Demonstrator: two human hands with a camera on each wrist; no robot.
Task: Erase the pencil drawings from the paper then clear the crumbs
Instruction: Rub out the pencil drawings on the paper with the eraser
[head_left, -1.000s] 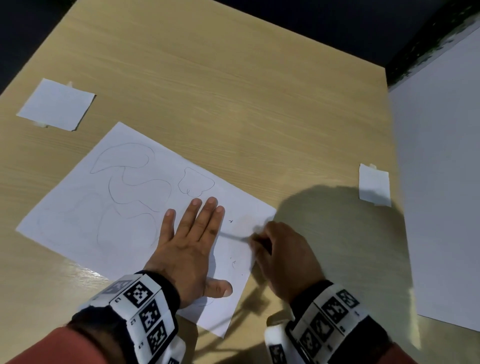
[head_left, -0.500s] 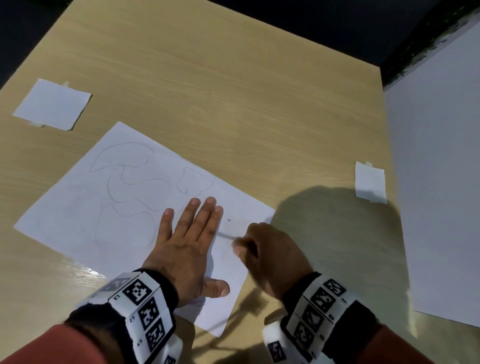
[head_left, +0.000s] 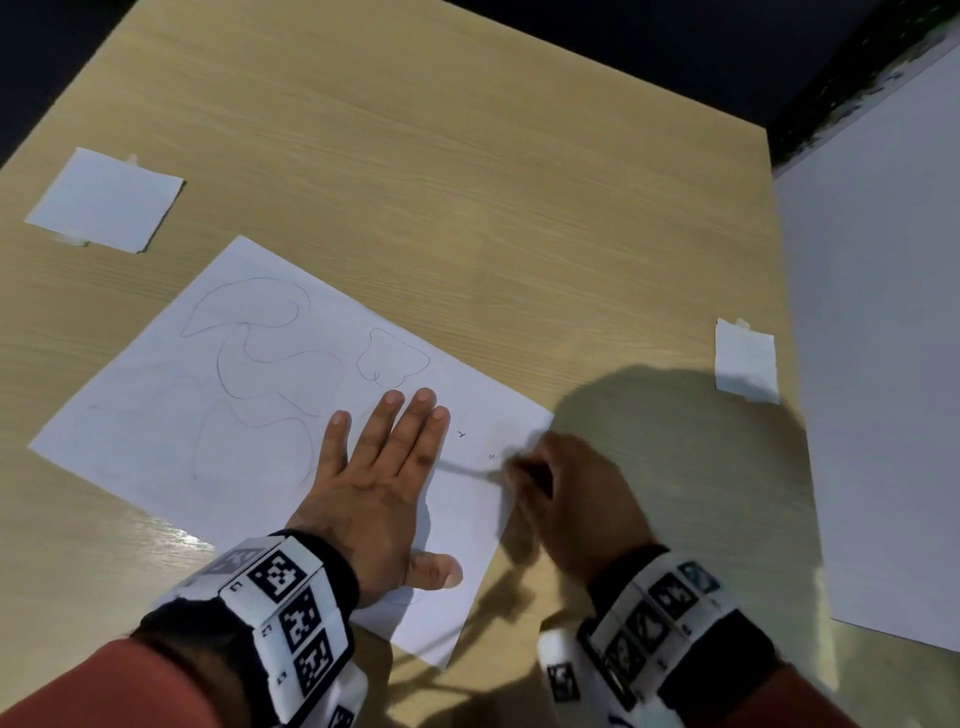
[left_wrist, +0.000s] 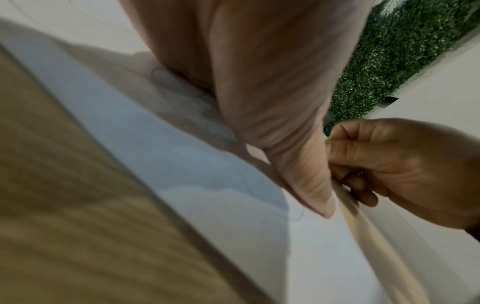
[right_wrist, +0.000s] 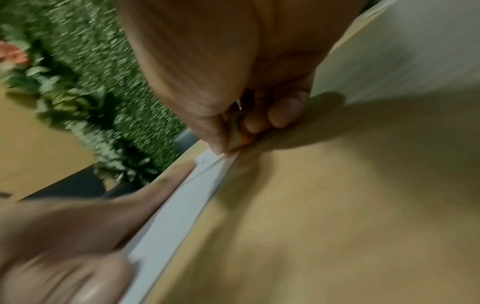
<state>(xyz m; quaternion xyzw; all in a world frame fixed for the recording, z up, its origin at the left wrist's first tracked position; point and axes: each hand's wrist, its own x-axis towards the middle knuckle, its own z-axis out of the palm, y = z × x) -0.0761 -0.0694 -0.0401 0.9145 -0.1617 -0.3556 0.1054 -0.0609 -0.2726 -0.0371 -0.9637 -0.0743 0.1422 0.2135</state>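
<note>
A white paper (head_left: 208, 415) with looping pencil drawings (head_left: 270, 353) lies slanted on the wooden table (head_left: 467, 182). My left hand (head_left: 384, 467) lies flat on the paper's near right part, fingers straight and together, thumb out. My right hand (head_left: 566, 499) is beside it at the paper's right edge, fingers curled. In the right wrist view its thumb and fingers pinch a small pale eraser (right_wrist: 237, 135) with its tip against the paper's edge (right_wrist: 176, 209). The paper near the right hand looks nearly blank, with only tiny marks left. Motion blur covers the right hand.
Two small white slips are taped to the table, one at the far left (head_left: 106, 200) and one at the right (head_left: 745, 361). A large white sheet (head_left: 883, 364) covers the right side. The table's far edge meets dark floor; green foliage (right_wrist: 103, 61) lies beyond.
My right hand went left over the paper, then back right toward the edge, a rubbing stroke. The left hand stayed pressed in place.
</note>
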